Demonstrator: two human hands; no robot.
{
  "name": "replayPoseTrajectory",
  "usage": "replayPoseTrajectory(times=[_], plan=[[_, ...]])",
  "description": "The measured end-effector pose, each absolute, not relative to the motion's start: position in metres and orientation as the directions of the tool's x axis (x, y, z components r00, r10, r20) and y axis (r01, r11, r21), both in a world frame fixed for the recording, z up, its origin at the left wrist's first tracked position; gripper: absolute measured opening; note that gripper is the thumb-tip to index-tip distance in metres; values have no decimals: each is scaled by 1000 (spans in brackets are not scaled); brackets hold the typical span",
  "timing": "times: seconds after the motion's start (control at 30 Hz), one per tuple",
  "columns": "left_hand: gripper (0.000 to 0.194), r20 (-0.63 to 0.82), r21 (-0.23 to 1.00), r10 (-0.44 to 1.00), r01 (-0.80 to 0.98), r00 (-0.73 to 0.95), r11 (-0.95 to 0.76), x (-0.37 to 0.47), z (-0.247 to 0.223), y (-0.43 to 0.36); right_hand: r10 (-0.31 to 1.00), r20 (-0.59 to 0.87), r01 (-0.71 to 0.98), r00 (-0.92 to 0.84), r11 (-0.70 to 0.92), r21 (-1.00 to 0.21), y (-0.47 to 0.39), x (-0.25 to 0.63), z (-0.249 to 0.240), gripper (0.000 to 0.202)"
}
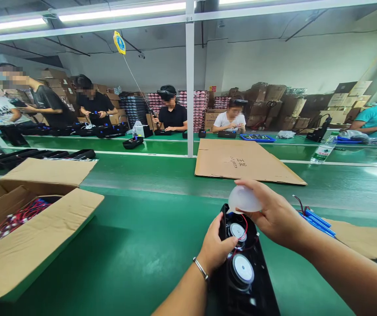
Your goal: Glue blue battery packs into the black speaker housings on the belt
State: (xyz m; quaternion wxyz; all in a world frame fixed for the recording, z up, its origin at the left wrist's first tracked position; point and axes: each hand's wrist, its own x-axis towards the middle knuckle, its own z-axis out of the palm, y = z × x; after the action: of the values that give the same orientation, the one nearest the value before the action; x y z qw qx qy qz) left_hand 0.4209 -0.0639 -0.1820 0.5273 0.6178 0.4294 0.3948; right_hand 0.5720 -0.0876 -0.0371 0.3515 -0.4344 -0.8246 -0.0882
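A long black speaker housing (pixel 262 274) lies lengthwise in front of me on the green bench. Inside it are two round speaker drivers, the near driver (pixel 243 268) and the far driver (pixel 237 232), with thin red and black wires. My left hand (pixel 216 248) grips the housing's left wall, its thumb reaching in over the drivers. Above the far end, my right hand (pixel 269 210) holds a translucent white rounded object (pixel 244 199) between thumb and fingers. The object's underside and exact kind cannot be made out. It covers part of the housing's far end.
An open cardboard box (pixel 44 237) of red and blue wires stands left. Blue cylindrical cells (pixel 318 223) lie right beside torn cardboard (pixel 356 237). Ahead are a flat cardboard sheet (pixel 241 162), a water bottle (pixel 325 149) and a white post (pixel 190 87). Several people work across the bench.
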Motion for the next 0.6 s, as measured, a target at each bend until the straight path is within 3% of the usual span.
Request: replayPoseTrajectory(times=[0.6], plan=[[68, 17, 1000, 956, 17, 294, -23, 419, -178, -62, 682, 652, 779, -331, 587, -218, -97, 574, -39, 38]])
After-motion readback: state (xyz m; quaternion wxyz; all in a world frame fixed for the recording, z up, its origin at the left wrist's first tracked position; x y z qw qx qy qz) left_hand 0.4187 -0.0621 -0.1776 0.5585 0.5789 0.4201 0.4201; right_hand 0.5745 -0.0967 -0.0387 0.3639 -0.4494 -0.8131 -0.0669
